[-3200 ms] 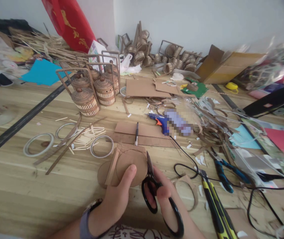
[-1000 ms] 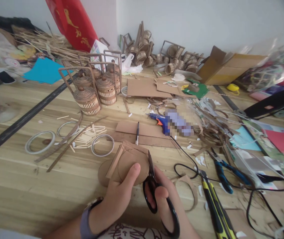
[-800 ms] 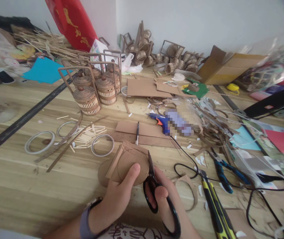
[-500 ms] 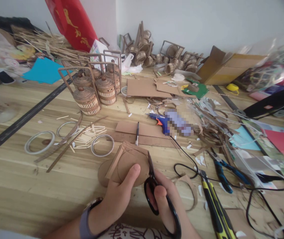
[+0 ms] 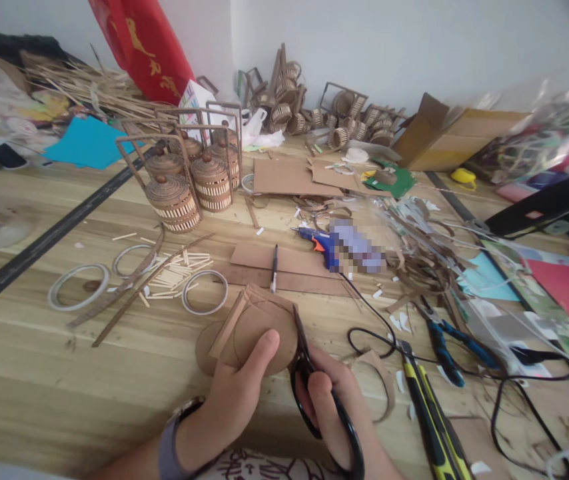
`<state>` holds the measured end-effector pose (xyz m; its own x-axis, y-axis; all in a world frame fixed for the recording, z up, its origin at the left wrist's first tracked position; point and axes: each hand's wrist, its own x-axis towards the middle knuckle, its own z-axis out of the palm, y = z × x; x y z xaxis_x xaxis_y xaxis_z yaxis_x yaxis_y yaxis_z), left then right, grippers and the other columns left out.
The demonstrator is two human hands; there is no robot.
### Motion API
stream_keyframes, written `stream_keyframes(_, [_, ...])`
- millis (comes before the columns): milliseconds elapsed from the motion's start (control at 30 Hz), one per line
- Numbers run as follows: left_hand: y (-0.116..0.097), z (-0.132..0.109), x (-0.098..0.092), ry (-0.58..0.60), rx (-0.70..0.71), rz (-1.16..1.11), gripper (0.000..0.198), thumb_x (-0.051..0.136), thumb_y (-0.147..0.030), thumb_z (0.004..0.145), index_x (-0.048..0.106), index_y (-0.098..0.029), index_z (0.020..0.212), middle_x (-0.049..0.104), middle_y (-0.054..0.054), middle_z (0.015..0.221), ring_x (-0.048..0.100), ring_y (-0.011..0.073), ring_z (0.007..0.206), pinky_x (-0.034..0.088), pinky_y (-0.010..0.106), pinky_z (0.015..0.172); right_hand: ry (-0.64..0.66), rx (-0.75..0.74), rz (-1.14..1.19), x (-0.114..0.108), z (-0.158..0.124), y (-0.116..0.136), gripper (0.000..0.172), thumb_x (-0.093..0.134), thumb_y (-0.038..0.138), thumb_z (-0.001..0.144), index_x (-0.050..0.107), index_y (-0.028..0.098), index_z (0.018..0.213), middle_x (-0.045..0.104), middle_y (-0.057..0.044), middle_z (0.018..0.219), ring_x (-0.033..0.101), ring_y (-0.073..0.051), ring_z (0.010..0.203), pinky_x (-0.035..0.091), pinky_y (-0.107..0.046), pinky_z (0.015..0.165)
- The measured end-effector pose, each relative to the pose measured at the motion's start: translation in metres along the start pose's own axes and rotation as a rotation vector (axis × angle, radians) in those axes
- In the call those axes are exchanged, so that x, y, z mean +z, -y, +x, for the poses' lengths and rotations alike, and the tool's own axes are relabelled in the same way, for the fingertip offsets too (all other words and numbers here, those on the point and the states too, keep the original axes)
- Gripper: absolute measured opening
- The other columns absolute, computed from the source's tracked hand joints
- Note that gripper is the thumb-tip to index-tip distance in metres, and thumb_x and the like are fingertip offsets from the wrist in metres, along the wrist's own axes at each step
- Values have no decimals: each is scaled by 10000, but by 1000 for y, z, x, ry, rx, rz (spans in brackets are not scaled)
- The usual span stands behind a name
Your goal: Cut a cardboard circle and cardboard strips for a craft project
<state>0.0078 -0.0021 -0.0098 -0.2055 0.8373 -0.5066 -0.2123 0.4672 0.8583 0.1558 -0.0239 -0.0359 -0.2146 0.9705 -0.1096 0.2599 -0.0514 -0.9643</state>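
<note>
My left hand (image 5: pixel 239 393) grips a piece of brown cardboard (image 5: pixel 259 327), thumb on top and fingers hidden beneath. A drawn circle shows on the cardboard, and a partly cut strip stands off along its left and upper edge. Black-handled scissors (image 5: pixel 309 380) sit in my right hand (image 5: pixel 332 400), thumb and fingers through the loops. Their blades lie against the right edge of the cardboard, nearly closed. A round cardboard disc (image 5: pixel 208 347) rests on the table, partly covered by the held piece. Beyond the held piece a black pen (image 5: pixel 274 267) lies across flat cardboard strips (image 5: pixel 304 261).
Tape rings (image 5: pixel 205 292) and small wooden sticks (image 5: pixel 182 270) lie to the left, with lidded woven baskets (image 5: pixel 172 200) behind. To the right are a blue glue gun (image 5: pixel 324 245) with its black cord, pliers (image 5: pixel 444 347), a yellow-black utility knife (image 5: pixel 432 413) and a cardboard offcut (image 5: pixel 382 380).
The scissor blades have closed slightly at the cardboard's right edge, and the handles have shifted a little. Both hands stay in nearly the same place.
</note>
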Motion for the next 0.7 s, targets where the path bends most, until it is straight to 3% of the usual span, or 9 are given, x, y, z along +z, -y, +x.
stream_keyframes(267, [4, 2, 0, 27, 10, 5, 295, 798, -454, 711, 800, -222, 893, 804, 80, 1081, 707, 312, 1164, 525, 397, 1094, 30, 10, 23, -2, -3, -7, 664, 313, 833, 917, 557, 234, 765, 398, 56, 509, 287, -109, 436, 184, -285, 415])
stream_keyframes(533, [3, 3, 0, 31, 14, -12, 466, 824, -444, 692, 778, -185, 1077, 788, 96, 1146, 671, 317, 1231, 516, 390, 1101, 19, -8, 3, -3, -2, -2, 657, 296, 828, 921, 539, 240, 759, 389, 46, 530, 280, -132, 473, 219, -301, 447])
stream_keyframes(700, [5, 4, -2, 21, 27, -14, 446, 825, -480, 706, 768, -196, 1046, 788, 91, 1145, 627, 322, 1293, 467, 401, 1152, 22, 6, 42, -1, -2, -4, 646, 296, 837, 912, 524, 255, 750, 384, 48, 491, 277, -139, 425, 200, -322, 421])
